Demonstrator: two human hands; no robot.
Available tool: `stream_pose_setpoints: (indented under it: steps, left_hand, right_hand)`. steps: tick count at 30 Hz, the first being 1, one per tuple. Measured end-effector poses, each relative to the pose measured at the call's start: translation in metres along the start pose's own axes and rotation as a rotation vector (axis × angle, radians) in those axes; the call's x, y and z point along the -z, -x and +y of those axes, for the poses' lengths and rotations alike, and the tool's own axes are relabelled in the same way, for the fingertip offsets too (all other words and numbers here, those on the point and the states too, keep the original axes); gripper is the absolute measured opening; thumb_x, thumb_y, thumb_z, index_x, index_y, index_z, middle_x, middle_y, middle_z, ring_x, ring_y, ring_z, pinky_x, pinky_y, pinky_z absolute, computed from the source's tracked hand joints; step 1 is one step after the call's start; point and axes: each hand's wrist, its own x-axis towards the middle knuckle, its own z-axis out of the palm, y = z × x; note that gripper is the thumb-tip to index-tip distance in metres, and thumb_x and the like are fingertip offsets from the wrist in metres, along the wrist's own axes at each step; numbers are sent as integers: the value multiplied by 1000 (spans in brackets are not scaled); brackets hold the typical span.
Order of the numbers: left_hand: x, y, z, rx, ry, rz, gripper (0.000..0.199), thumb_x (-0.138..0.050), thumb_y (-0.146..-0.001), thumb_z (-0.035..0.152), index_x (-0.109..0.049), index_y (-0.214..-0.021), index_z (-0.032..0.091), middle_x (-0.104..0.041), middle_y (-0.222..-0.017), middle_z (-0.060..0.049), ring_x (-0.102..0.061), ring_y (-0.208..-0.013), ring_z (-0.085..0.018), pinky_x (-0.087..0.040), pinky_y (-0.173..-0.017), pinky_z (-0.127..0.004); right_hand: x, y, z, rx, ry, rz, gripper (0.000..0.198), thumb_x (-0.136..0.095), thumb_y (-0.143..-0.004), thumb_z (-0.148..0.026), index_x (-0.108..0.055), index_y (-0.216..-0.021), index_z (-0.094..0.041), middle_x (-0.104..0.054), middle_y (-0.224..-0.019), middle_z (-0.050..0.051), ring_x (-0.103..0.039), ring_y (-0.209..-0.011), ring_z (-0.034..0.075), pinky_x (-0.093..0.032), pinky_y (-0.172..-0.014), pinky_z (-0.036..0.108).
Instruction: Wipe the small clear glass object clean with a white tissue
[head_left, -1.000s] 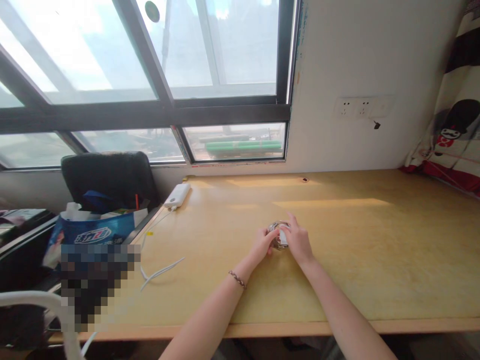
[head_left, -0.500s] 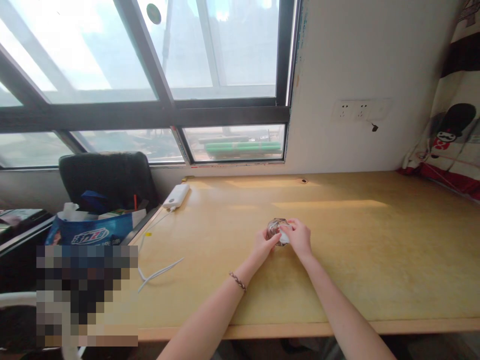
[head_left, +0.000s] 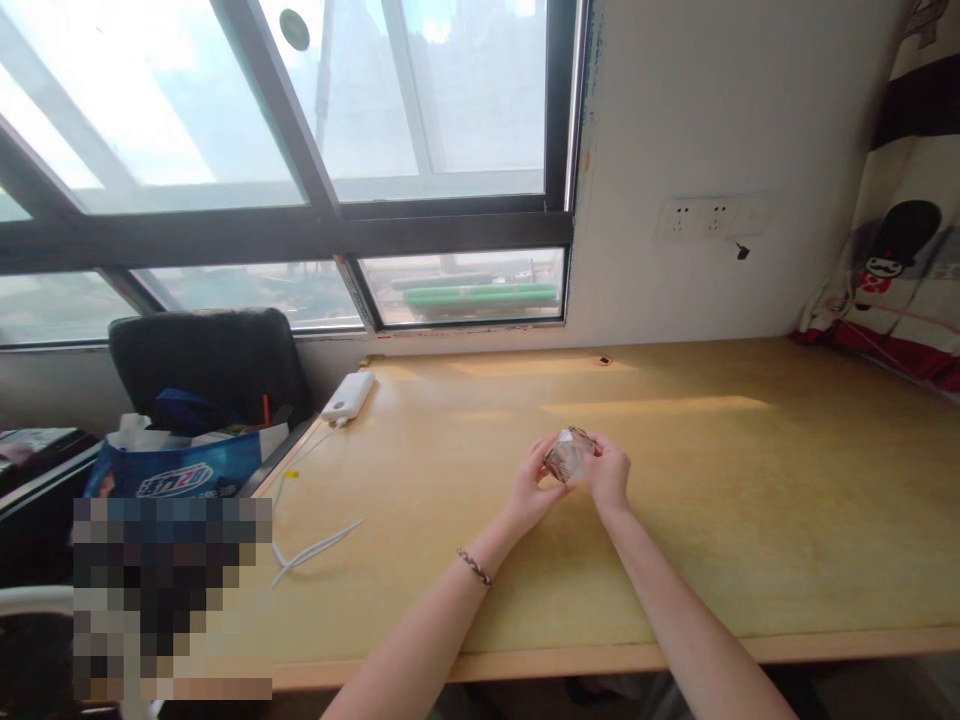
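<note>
Between my two hands, over the middle of the wooden table, is a small shiny brown-and-clear object with a pale white patch on its front. Its exact kind is too small to make out. My left hand grips its left side, the fingers behind it and the thumb along the lower edge. At the right side, my right hand has its fingers closed against the object, partly covering it. A braided bracelet circles my left wrist.
A white power bank lies at the table's left edge with a white cable looping toward me. Left of the table, a blue bag sits on a black chair. A window and a wall socket are behind.
The object has been turned and tilted in my hands, showing more of its pale face. My left thumb has dropped to its lower edge; my right hand has shifted slightly right.
</note>
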Motion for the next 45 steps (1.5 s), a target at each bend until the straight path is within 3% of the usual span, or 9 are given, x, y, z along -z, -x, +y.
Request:
stream_pose_setpoints:
  steps: [6, 9, 15, 20, 24, 27, 33, 39, 45]
  left_hand:
    - [4, 0, -1, 142, -14, -18, 38, -59, -69, 34, -57, -101, 14, -59, -92, -7, -53, -83, -19, -44, -71, -28]
    - [5, 1, 0, 147, -22, 7, 35, -60, -68, 34, -59, -95, 11, -60, -84, -6, -53, -78, -18, -43, -72, -29]
    - [-4, 6, -1, 82, 87, -5, 44, -60, -69, 28, -49, -108, 12, -57, -99, -10, -53, -89, -20, -42, -81, -31]
    - [-7, 7, -1, -87, 34, 11, 53, -57, -70, 20, -37, -119, 17, -33, -130, -15, -33, -118, -25, -34, -92, -35]
    - [-2, 5, 4, -176, -190, 4, 49, -60, -68, 20, -42, -114, 18, -34, -128, -14, -29, -120, -25, -26, -97, -39]
    - [0, 4, 6, -125, -328, 42, 51, -66, -62, 28, -47, -108, 17, -45, -114, -12, -42, -106, -24, -36, -88, -36]
    - [-1, 7, 2, 71, -221, 15, 35, -58, -70, 33, -50, -98, 15, -57, -81, -5, -52, -66, -13, -42, -59, -24]
    - [-8, 10, -1, 74, 10, 27, 35, -58, -70, 26, -45, -101, 15, -57, -87, -6, -55, -74, -14, -45, -67, -26]
    - [-12, 11, -5, 18, 153, 129, 45, -61, -67, 17, -40, -106, 18, -50, -106, -9, -54, -80, -13, -45, -74, -28]
  right_hand:
    - [13, 12, -15, 451, 389, -70, 40, -36, -73, -9, -56, -106, -18, -62, -102, 5, -57, -89, 17, -40, -82, 28]
    - [12, 14, -17, 526, 383, -154, 43, -35, -72, -7, -54, -109, -19, -60, -107, 4, -55, -94, 16, -38, -86, 28]
    - [6, 3, -15, 229, 149, -78, 28, -45, -70, -18, -60, -94, -17, -66, -87, 4, -60, -73, 16, -45, -68, 25]
    - [-3, -4, 0, -21, -199, -248, 29, -52, -67, -27, -60, -90, -12, -67, -83, 9, -61, -70, 19, -47, -61, 28]
    - [-1, -3, 0, -6, -124, -144, 30, -52, -66, -26, -60, -90, -11, -67, -81, 10, -62, -70, 20, -47, -61, 28]
    - [5, 3, -8, 158, 98, 15, 29, -48, -69, -21, -58, -95, -14, -66, -86, 7, -61, -74, 19, -46, -66, 27]
    - [12, 13, -21, 432, 274, -48, 41, -37, -67, -7, -55, -103, -19, -62, -102, 4, -56, -92, 16, -40, -83, 27]
    - [9, 3, -20, 170, 107, -13, 33, -41, -64, -13, -59, -91, -17, -66, -82, 4, -60, -73, 16, -44, -64, 23]
    - [-6, -3, 1, -117, -194, -271, 29, -51, -66, -31, -63, -82, -11, -66, -67, 6, -57, -56, 16, -41, -47, 22]
